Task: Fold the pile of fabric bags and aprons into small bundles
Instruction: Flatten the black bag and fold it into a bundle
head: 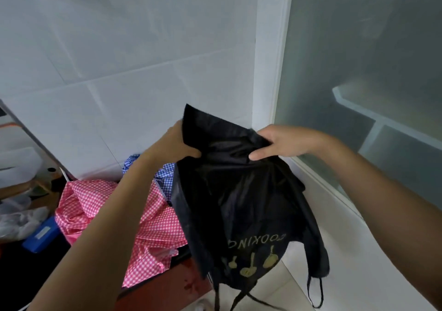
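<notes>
A black apron hangs in the air in front of me, its yellow "COOKING" print upside down near the lower end and thin straps dangling below. My left hand grips its upper left edge. My right hand pinches the bunched top on the right. Below and to the left lies a pile with a pink-and-white checked fabric and a blue-and-white checked fabric behind it.
A white tiled wall stands behind. A frosted glass door with a white frame is on the right. A red-brown surface carries the pile. At the left are a blue box, plastic wrap and white containers.
</notes>
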### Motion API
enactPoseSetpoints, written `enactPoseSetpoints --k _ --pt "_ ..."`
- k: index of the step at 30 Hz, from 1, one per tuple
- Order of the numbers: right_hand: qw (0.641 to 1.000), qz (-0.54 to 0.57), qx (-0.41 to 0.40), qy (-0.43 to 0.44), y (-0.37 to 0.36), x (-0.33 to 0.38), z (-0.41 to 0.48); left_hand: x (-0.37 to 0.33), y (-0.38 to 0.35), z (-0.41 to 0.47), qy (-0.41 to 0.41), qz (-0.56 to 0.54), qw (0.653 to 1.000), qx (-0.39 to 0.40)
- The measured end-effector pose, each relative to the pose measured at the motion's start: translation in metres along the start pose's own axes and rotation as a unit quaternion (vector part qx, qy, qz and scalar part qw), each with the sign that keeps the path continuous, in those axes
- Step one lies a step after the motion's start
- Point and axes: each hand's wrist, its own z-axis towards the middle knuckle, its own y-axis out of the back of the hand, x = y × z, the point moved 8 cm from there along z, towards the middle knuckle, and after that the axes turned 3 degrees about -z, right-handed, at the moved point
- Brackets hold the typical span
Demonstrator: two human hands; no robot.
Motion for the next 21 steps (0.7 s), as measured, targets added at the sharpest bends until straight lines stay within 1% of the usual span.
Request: enactPoseSetpoints --k 1,2,3,4,6,8,10,12,13,14,15,16,17,18,19,20,21 --pt "0.998 -0.061 0.009 0.010 -0.003 0.008 0.007 -0.016 -0.008 -0.004 -0.058 0.032 0.997 0.030" --pt "0.995 -0.098 0.017 0.022 -0.008 0.017 0.014 -0.033 -0.019 -0.011 -0.108 0.056 0.990 0.067" --pt "0.993 -0.109 0.020 0.033 -0.012 0.026 0.019 -0.046 -0.033 -0.018 -0.142 0.078 0.981 0.103" --pt "0.994 -0.100 0.021 0.047 -0.013 0.035 0.022 -0.052 -0.045 -0.022 -0.153 0.103 0.974 0.132" --pt "0.996 -0.060 0.025 0.058 -0.011 0.043 0.024 -0.048 -0.062 -0.023 -0.127 0.124 0.968 0.179" --pt "0.997 -0.049 0.047 0.044 -0.008 0.038 0.022 -0.038 -0.068 -0.019 -0.105 0.117 0.968 0.196" --pt "0.989 -0.101 0.102 -0.012 -0.013 0.013 0.018 -0.029 -0.066 -0.016 -0.088 0.062 0.974 0.200" --pt "0.967 -0.185 0.155 -0.086 -0.023 -0.022 0.015 -0.022 -0.063 -0.014 -0.058 -0.030 0.974 0.217" --pt "0.957 -0.210 0.161 -0.117 -0.025 -0.037 0.016 -0.018 -0.063 -0.012 -0.044 -0.067 0.971 0.225" --pt "0.958 -0.208 0.152 -0.129 -0.025 -0.047 0.018 -0.015 -0.061 -0.009 -0.038 -0.088 0.968 0.230" --pt "0.967 -0.177 0.136 -0.119 -0.024 -0.048 0.019 -0.013 -0.058 -0.007 -0.033 -0.106 0.968 0.226" --pt "0.984 -0.096 0.108 -0.104 -0.020 -0.049 0.021 -0.011 -0.053 -0.004 -0.033 -0.122 0.968 0.216" --pt "0.992 0.025 0.079 -0.098 -0.014 -0.048 0.020 -0.009 -0.046 -0.001 -0.029 -0.138 0.970 0.197" --pt "0.978 0.175 0.051 -0.102 -0.009 -0.049 0.018 -0.008 -0.035 0.002 -0.023 -0.153 0.973 0.169" --pt "0.947 0.304 0.027 -0.100 -0.005 -0.048 0.017 -0.006 -0.023 0.004 -0.018 -0.159 0.977 0.143" --pt "0.927 0.363 0.022 -0.093 -0.002 -0.050 0.015 -0.005 -0.014 0.005 -0.020 -0.158 0.979 0.128" --pt "0.925 0.366 0.050 -0.088 -0.005 -0.047 0.016 -0.004 -0.005 0.006 -0.027 -0.145 0.981 0.126"
